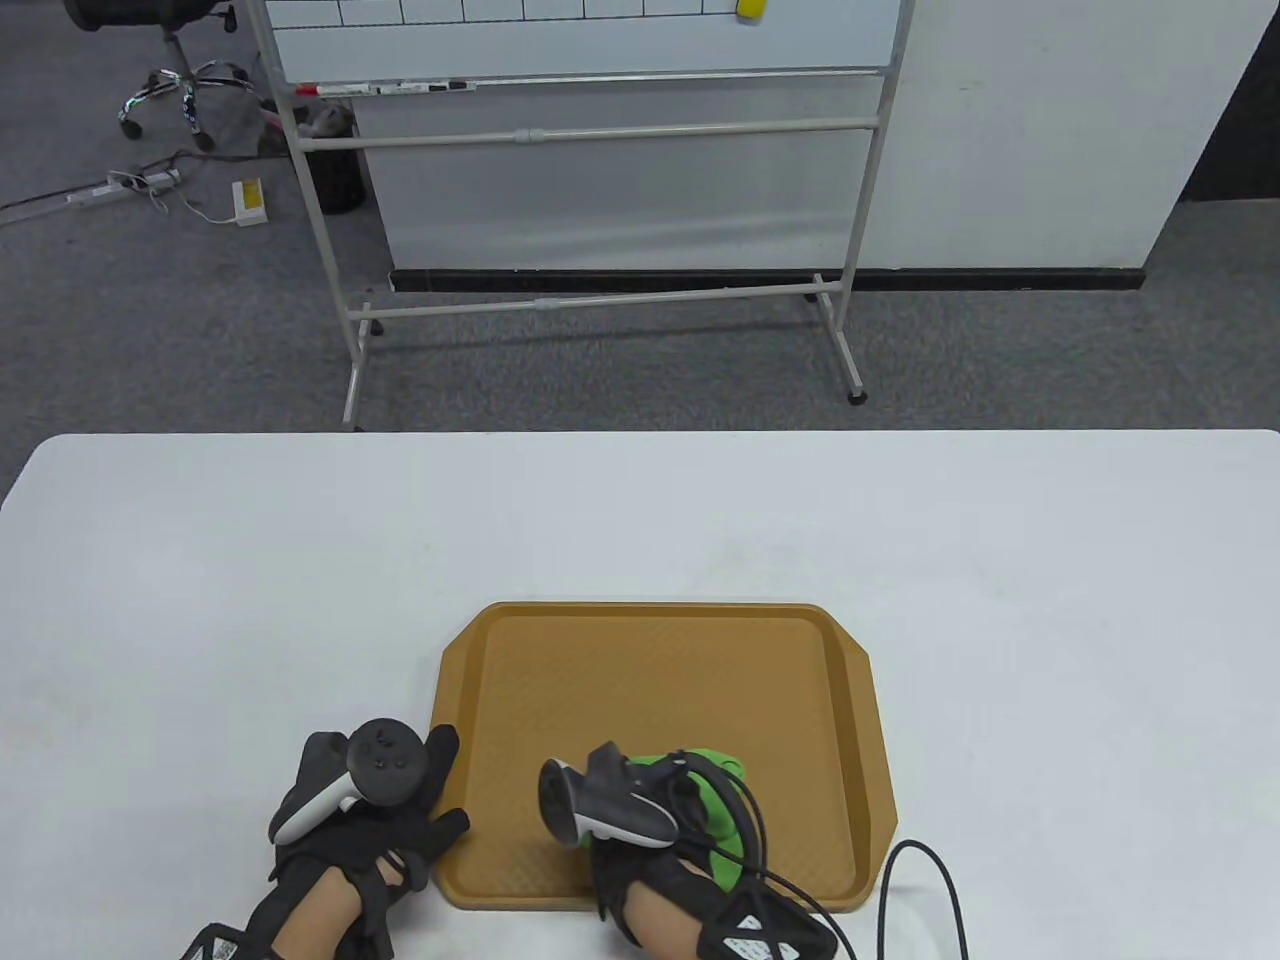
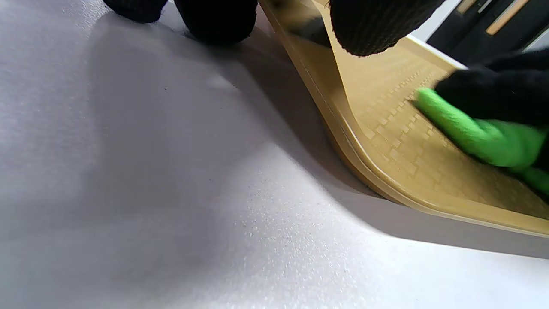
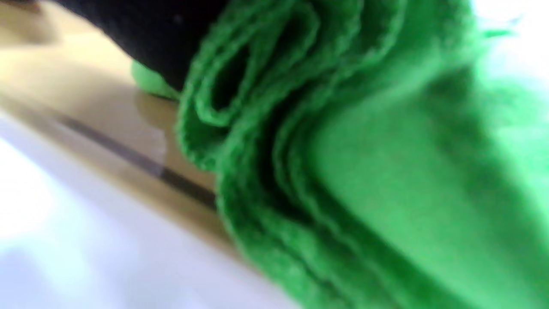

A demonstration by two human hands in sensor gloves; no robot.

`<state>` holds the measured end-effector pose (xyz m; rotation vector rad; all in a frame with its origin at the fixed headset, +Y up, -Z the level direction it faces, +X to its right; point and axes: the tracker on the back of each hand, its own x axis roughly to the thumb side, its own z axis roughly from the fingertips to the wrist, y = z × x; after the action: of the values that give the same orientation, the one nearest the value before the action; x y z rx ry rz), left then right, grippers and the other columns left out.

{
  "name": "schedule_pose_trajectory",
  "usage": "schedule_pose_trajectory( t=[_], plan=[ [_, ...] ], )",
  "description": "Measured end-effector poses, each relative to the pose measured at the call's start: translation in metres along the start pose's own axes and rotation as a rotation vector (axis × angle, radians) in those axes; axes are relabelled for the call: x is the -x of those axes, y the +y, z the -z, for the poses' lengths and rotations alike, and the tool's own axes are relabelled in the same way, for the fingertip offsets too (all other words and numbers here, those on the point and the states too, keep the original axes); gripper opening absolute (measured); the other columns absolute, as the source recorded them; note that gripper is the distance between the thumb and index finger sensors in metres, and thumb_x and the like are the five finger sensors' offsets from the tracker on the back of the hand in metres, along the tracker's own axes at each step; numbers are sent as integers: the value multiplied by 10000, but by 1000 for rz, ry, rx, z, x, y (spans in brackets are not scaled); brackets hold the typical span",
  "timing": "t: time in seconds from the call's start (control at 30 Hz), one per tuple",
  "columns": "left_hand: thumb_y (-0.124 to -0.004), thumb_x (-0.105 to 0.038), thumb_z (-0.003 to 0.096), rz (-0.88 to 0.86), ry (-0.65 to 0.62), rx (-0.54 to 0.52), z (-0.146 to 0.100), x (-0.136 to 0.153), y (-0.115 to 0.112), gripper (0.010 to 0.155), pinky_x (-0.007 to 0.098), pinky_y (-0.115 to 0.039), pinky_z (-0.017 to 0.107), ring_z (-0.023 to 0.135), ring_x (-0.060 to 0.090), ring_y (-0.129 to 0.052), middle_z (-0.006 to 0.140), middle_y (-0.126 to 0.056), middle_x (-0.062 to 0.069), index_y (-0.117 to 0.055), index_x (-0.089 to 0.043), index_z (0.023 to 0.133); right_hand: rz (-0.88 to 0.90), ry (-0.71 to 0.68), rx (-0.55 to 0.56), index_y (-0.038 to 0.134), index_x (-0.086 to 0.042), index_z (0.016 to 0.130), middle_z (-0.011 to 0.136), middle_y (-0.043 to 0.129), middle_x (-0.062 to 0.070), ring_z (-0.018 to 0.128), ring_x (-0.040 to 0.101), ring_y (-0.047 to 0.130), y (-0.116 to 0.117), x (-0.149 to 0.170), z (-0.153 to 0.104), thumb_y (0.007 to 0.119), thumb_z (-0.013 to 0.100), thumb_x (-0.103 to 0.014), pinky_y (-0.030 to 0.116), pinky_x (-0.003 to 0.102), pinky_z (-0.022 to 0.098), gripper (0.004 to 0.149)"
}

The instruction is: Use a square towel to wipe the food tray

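A tan food tray (image 1: 660, 690) lies near the table's front edge. My right hand (image 1: 650, 805) presses a bunched green square towel (image 1: 722, 800) onto the tray's floor near its front middle. My left hand (image 1: 405, 800) rests on the table at the tray's left side, fingers spread, tips touching the left rim. In the left wrist view, my fingertips (image 2: 377, 25) hang over the tray rim (image 2: 364, 171), with the towel (image 2: 476, 133) under the right glove (image 2: 493, 92). In the right wrist view, the folded towel (image 3: 364, 171) fills the frame above the tray's front rim (image 3: 85, 111).
The white table (image 1: 300, 560) stretches around the tray. A black cable (image 1: 905, 880) from the right glove loops on the table by the tray's front right corner. A whiteboard stand (image 1: 600, 300) is on the floor beyond the table.
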<state>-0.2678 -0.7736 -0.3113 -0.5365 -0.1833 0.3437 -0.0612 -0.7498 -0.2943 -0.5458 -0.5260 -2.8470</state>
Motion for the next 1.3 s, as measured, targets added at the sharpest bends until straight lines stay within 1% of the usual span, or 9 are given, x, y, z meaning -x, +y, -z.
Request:
schedule_pose_trajectory(
  t=[0.13,0.27,0.43,0.53,0.6,0.77,0.97,1.1,1.3],
  plan=[
    [-694,-491,534,17,5,0,0,-1,0,844,502,-543,671,899,245,-602,1163,-264,166,-127,-221,1098,-27,7,44,571,-376,1006,1130,598,4,613,386,934,-9,-23,18,802,454,-334,806,485,446,599],
    [-702,-486,533,30,9,0,0,-3,0,852,517,-542,673,898,251,-605,1161,-264,176,-125,-213,1097,53,70,36,584,-401,1001,1129,606,-23,621,379,917,-22,-11,55,809,455,-339,798,481,451,593],
    [-698,-495,534,27,6,3,0,-2,0,849,512,-539,675,900,242,-603,1164,-262,165,-124,-221,1098,75,259,93,597,-416,990,1107,644,-27,594,359,931,-37,16,115,808,452,-344,801,474,441,582],
    [-692,-502,536,17,9,6,-1,-1,-1,849,507,-528,678,902,235,-594,1166,-251,151,-117,-229,1098,104,341,94,601,-409,985,1093,658,-20,588,361,928,-41,27,130,810,446,-343,799,478,436,582],
    [-689,-504,535,19,8,6,-1,-1,-1,849,505,-528,677,902,233,-593,1165,-250,151,-114,-231,1097,111,348,84,602,-415,984,1095,655,-25,596,355,926,-42,31,132,810,448,-347,798,477,444,579],
    [-687,-509,535,17,1,9,-1,0,-1,849,501,-527,677,903,230,-591,1166,-250,149,-113,-234,1097,174,433,59,620,-418,973,1082,665,-32,604,351,922,-36,74,125,826,445,-345,797,484,452,571],
    [-689,-510,535,13,-4,12,-1,1,0,853,506,-524,677,904,236,-589,1165,-247,154,-114,-228,1097,201,594,19,618,-402,970,1077,671,-14,603,366,927,-17,144,97,829,444,-337,801,491,453,570],
    [-689,-512,534,13,-4,11,-1,1,0,855,510,-523,677,904,240,-588,1164,-247,161,-115,-223,1098,180,670,-28,606,-385,973,1079,670,-2,604,370,936,-8,178,77,830,445,-330,803,501,458,576],
    [-688,-517,534,-31,-5,15,-1,1,0,852,525,-515,678,904,265,-588,1162,-248,180,-129,-215,1102,90,559,5,595,-360,976,1073,679,19,584,356,952,-2,177,61,824,442,-330,813,496,447,582]
  ],
)
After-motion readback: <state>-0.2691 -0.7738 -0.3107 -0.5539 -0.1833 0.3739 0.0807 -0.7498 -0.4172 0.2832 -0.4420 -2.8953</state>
